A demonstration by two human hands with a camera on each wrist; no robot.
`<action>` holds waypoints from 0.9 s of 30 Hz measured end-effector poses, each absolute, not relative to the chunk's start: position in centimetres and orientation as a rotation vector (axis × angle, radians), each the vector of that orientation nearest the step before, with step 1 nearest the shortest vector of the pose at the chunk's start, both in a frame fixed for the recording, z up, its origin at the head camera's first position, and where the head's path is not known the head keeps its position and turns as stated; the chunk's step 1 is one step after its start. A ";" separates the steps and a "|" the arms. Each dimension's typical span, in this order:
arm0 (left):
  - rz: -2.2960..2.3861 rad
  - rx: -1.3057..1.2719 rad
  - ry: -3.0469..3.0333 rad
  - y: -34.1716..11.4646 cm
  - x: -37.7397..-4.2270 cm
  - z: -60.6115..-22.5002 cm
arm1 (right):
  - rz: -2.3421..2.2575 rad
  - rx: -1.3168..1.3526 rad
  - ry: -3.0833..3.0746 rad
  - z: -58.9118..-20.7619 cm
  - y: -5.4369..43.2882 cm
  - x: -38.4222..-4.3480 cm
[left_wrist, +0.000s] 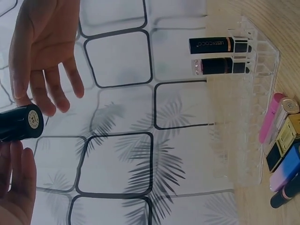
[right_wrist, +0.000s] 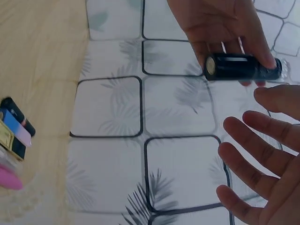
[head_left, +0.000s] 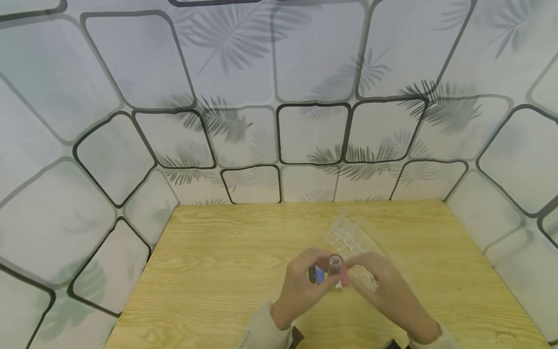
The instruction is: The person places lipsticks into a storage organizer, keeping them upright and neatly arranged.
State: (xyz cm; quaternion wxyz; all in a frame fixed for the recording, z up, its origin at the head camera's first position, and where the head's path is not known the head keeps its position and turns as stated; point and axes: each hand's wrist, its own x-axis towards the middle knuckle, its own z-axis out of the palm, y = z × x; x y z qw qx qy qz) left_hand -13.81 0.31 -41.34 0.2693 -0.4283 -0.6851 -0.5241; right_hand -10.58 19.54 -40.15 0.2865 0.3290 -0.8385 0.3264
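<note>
My left hand (head_left: 305,276) grips a dark lipstick tube (right_wrist: 234,67) with a round label on one end and a clear, faceted-looking other end. In the head view its round patterned end (head_left: 335,261) faces up. My right hand (head_left: 383,281) is beside the tube with its fingers spread and rather straight. The right wrist view shows the right fingers (right_wrist: 253,140) close to the clear end, apparently holding nothing. In the left wrist view the right hand (left_wrist: 51,51) hangs above the tube; whether a fingertip touches it, I cannot tell.
A clear plastic organizer (head_left: 344,235) lies on the wooden table (head_left: 226,242), with two dark lipsticks (left_wrist: 211,45) in its slots. Beside it are a pink tube (left_wrist: 272,117), a clear-and-gold one, a gold-and-black one (left_wrist: 286,140), a blue-pink one (left_wrist: 286,168) and a black one (left_wrist: 285,193). Patterned cloth encloses the table.
</note>
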 end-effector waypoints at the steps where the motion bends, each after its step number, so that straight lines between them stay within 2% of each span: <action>1: -1.411 -1.141 -1.857 0.4 -13.8 -41.4 | 0.841 0.845 -2.235 -40.0 20.1 -10.7; 7: -1.397 -1.070 -1.912 0.9 -14.2 -42.5 | 0.674 0.586 -2.255 -40.6 24.9 -12.3; 15: -1.543 -0.984 -1.975 1.8 -15.1 -44.5 | 0.493 0.377 -2.413 -46.5 30.6 -14.7; 21: -1.594 -0.958 -2.046 2.8 -16.0 -45.7 | 0.397 0.331 -2.498 -51.3 32.4 -15.3; 27: -1.576 -0.963 -2.150 4.3 -17.7 -46.7 | 0.364 0.329 -2.513 -53.6 32.7 -15.9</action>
